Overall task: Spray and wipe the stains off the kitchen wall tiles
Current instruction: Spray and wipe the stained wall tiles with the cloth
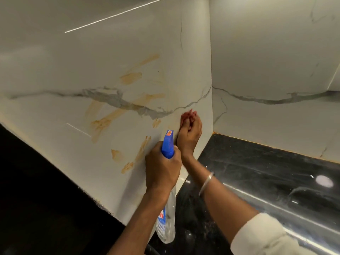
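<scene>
Several orange-brown smear stains [131, 77] mark the white marble-look wall tile [64, 57] at the left, above and below its grey vein. My left hand [161, 166] grips the neck of a clear spray bottle [167, 144] with a blue trigger head, nozzle pointing up close to the tile. Just beyond it, my right hand [189, 133] holds a small red cloth [184, 116] against the tile near the wall corner. Most of the cloth is hidden by my fingers.
A glossy black stone countertop [257, 172] runs along the right under a second white tiled wall [276, 52]. The two walls meet in a corner just right of my hands. A dark surface [36, 199] lies at the lower left.
</scene>
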